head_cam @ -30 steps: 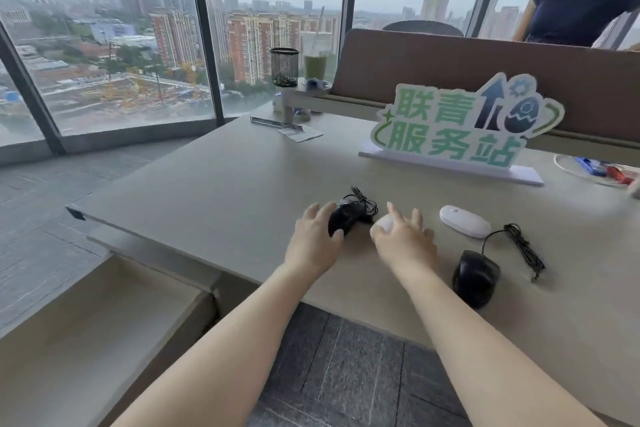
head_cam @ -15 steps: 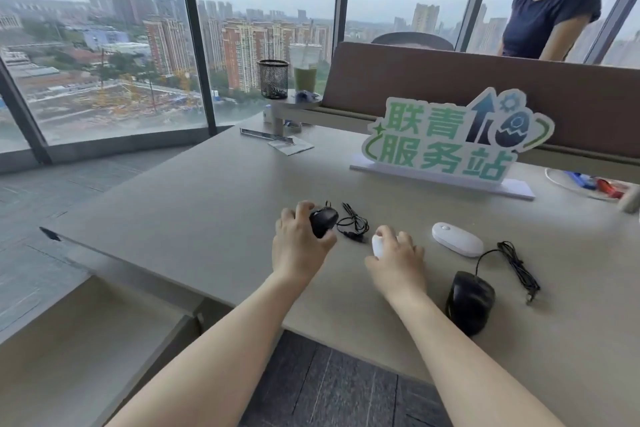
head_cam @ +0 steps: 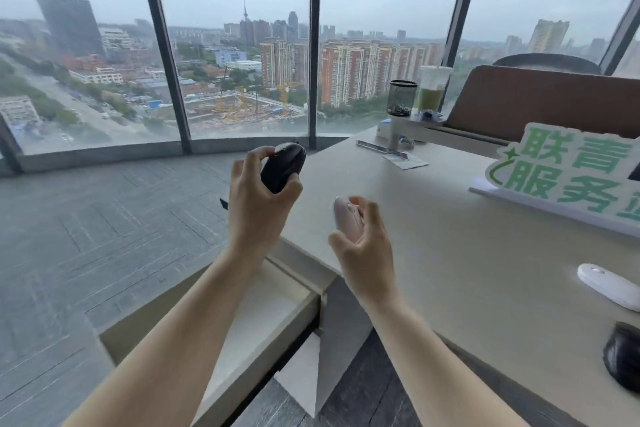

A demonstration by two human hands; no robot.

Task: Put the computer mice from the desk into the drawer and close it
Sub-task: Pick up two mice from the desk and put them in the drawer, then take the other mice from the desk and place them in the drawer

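My left hand (head_cam: 258,204) is raised off the desk's left end and grips a black mouse (head_cam: 282,166). My right hand (head_cam: 365,243) holds a pale pink mouse (head_cam: 346,222) above the desk's left edge. Below both hands the light wooden drawer (head_cam: 294,291) stands pulled open, its inside partly hidden by my left forearm. On the beige desk (head_cam: 450,236) at the right lie a white mouse (head_cam: 609,286) and, nearer me, a second black mouse (head_cam: 623,355) cut off by the frame edge.
A green and white sign (head_cam: 568,170) stands on the desk at the right, before a brown partition (head_cam: 540,97). A mesh pen cup (head_cam: 401,98) and a green drink (head_cam: 431,90) sit at the far corner. Grey floor and tall windows lie to the left.
Both hands have lifted their mice off the desk and carried them left, over the open drawer. The view has swung left, so the other two mice sit at the right edge.
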